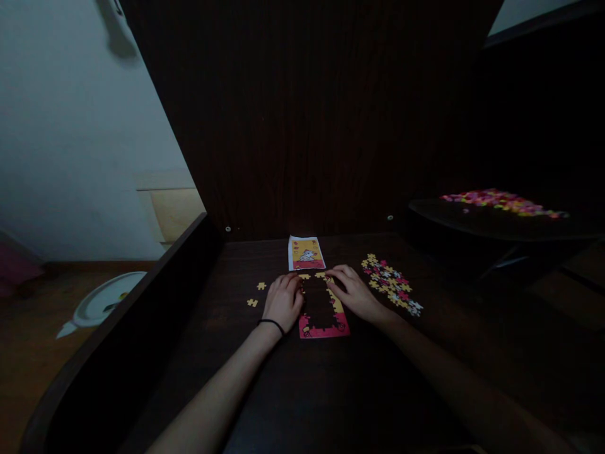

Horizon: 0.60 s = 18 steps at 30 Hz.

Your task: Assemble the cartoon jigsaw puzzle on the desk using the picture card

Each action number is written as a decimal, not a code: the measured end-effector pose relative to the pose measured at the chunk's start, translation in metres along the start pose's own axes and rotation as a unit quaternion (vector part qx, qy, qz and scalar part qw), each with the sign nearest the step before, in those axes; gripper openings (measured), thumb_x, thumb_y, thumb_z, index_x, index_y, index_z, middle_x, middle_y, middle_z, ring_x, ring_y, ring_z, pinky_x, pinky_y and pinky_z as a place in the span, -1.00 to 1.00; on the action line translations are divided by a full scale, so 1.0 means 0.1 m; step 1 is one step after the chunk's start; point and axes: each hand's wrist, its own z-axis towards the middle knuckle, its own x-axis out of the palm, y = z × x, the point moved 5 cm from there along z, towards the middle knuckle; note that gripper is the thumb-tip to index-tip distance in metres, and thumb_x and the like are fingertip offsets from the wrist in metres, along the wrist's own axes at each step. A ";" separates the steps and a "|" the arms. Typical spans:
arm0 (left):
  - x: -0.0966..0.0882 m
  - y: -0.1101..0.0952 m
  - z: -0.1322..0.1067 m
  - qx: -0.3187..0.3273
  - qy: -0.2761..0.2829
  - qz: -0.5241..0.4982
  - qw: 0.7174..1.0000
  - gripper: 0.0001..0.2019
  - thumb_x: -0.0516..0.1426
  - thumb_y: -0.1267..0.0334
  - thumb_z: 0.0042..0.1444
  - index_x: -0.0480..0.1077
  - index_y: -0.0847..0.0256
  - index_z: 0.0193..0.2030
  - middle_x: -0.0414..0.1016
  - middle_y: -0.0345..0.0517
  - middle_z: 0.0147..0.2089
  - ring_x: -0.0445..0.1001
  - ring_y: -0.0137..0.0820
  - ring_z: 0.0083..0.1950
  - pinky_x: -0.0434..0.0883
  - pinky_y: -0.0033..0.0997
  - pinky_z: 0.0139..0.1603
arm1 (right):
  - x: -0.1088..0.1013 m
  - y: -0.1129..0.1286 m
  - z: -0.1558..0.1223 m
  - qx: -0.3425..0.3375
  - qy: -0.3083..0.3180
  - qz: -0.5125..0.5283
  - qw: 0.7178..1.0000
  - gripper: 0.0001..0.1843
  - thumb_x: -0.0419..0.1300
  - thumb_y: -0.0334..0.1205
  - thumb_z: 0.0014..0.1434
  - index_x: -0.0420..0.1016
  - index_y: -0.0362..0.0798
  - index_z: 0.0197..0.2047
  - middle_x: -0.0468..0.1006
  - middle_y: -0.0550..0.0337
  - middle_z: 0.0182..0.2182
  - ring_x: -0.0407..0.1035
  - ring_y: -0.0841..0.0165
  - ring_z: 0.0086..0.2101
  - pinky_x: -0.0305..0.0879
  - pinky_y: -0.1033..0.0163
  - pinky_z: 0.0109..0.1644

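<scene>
Left of the puzzle border (326, 332): two loose pieces (261, 286); beyond, one sheet (307, 253); right, one heap (390, 282). Left hand (282, 299) and right hand (355, 295) touch the border, fingers bent, pinching unclear.

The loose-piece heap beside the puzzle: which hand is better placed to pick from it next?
Probably the right hand: it is nearer the heap, while the left hand is across the puzzle.

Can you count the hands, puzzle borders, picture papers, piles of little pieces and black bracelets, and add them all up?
Bare hands: 2
Yellow-and-pink jigsaw borders: 1
White-edged printed paper pictures: 1
Heaps of small multicoloured pieces: 2
Thin black wristbands: 1
Total: 7
</scene>
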 end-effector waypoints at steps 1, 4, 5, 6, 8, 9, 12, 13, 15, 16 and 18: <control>0.00 0.00 0.00 0.000 -0.003 -0.003 1.000 -0.72 -0.04 0.40 0.05 0.31 0.27 -0.08 0.34 -0.02 -0.01 0.26 -0.27 0.01 0.20 -0.22 0.07 | 0.00 0.00 0.00 -0.005 -0.001 0.004 1.000 -0.75 -0.02 -0.21 0.14 0.34 -0.05 -0.13 0.32 0.07 -0.21 0.23 0.27 -0.14 0.20 0.10 -0.01; -0.06 0.06 0.03 -0.010 -0.010 -0.020 1.000 -0.74 -0.02 0.37 0.06 0.31 0.26 -0.09 0.34 -0.02 -0.01 0.27 -0.27 0.02 0.22 -0.24 0.07 | -0.01 0.00 0.00 -0.012 -0.005 0.011 1.000 -0.78 -0.01 -0.22 0.14 0.35 -0.05 -0.16 0.32 0.07 -0.22 0.24 0.28 -0.15 0.21 0.11 -0.02; -0.10 0.11 0.05 -0.017 -0.013 -0.027 0.999 -0.74 -0.02 0.36 0.06 0.31 0.26 -0.09 0.34 -0.02 -0.01 0.27 -0.28 0.03 0.22 -0.25 0.07 | -0.02 0.00 0.00 -0.013 -0.008 0.013 1.000 -0.79 -0.01 -0.23 0.14 0.35 -0.04 -0.17 0.32 0.08 -0.23 0.24 0.29 -0.15 0.21 0.12 -0.02; -0.15 0.17 0.07 -0.028 -0.019 -0.032 0.999 -0.74 -0.02 0.35 0.06 0.31 0.25 -0.09 0.33 -0.03 0.01 0.26 -0.29 0.05 0.21 -0.26 0.09 | -0.03 0.00 0.00 -0.014 -0.012 0.014 1.000 -0.80 -0.01 -0.23 0.14 0.35 -0.04 -0.18 0.33 0.08 -0.23 0.25 0.29 -0.16 0.21 0.12 -0.03; -0.28 0.33 0.12 -0.067 -0.021 -0.035 0.997 -0.74 -0.05 0.37 0.07 0.32 0.24 -0.11 0.33 -0.04 0.02 0.27 -0.31 0.06 0.21 -0.29 0.10 | -0.06 0.01 0.00 -0.017 -0.017 0.019 1.000 -0.81 -0.01 -0.25 0.14 0.36 -0.04 -0.20 0.33 0.09 -0.24 0.25 0.29 -0.16 0.22 0.12 -0.04; -0.33 0.43 0.14 -0.085 -0.004 -0.033 0.996 -0.74 -0.05 0.38 0.06 0.32 0.24 -0.11 0.34 -0.04 0.00 0.28 -0.31 0.05 0.21 -0.30 0.09 | -0.07 0.01 0.00 -0.018 -0.019 0.022 0.999 -0.82 -0.01 -0.27 0.14 0.36 -0.04 -0.21 0.33 0.09 -0.24 0.25 0.30 -0.16 0.22 0.13 -0.04; -0.43 0.67 0.17 -0.106 0.090 -0.013 0.990 -0.70 0.01 0.40 0.00 0.31 0.24 -0.08 0.38 -0.04 -0.04 0.34 -0.30 -0.01 0.27 -0.35 0.02 | -0.10 0.02 0.01 -0.019 -0.027 0.029 0.999 -0.83 -0.01 -0.30 0.13 0.36 -0.04 -0.23 0.33 0.10 -0.24 0.26 0.31 -0.18 0.23 0.13 -0.05; -0.45 0.74 0.16 -0.103 0.115 -0.001 0.988 -0.67 0.05 0.38 -0.03 0.30 0.25 -0.06 0.36 -0.01 -0.02 0.34 -0.28 -0.01 0.27 -0.34 0.02 | -0.10 0.03 0.01 -0.018 -0.029 0.031 0.999 -0.83 -0.01 -0.31 0.13 0.36 -0.04 -0.23 0.33 0.10 -0.24 0.26 0.31 -0.18 0.24 0.14 -0.06; -0.47 0.86 0.15 -0.102 0.143 0.017 0.984 -0.65 0.09 0.34 -0.06 0.30 0.28 -0.06 0.36 0.04 -0.02 0.34 -0.24 -0.01 0.27 -0.33 0.00 | -0.09 0.03 0.01 -0.018 -0.030 0.034 0.999 -0.83 -0.01 -0.32 0.12 0.36 -0.05 -0.24 0.33 0.10 -0.25 0.26 0.31 -0.19 0.24 0.14 -0.07; -0.47 0.90 0.14 -0.103 0.148 0.021 0.983 -0.64 0.12 0.32 -0.08 0.31 0.27 -0.08 0.36 0.04 -0.04 0.34 -0.24 -0.03 0.28 -0.34 -0.02 | -0.09 0.03 0.00 -0.017 -0.030 0.035 0.999 -0.83 -0.01 -0.33 0.12 0.36 -0.06 -0.24 0.33 0.09 -0.25 0.26 0.31 -0.19 0.24 0.15 -0.07; -0.47 0.98 0.12 -0.121 0.143 0.028 0.982 -0.67 0.15 0.27 -0.12 0.34 0.26 -0.14 0.39 0.03 -0.10 0.37 -0.25 -0.09 0.30 -0.35 -0.07 | -0.07 0.03 0.00 -0.015 -0.028 0.038 0.999 -0.83 -0.01 -0.33 0.12 0.36 -0.06 -0.24 0.33 0.09 -0.25 0.26 0.32 -0.19 0.24 0.15 -0.08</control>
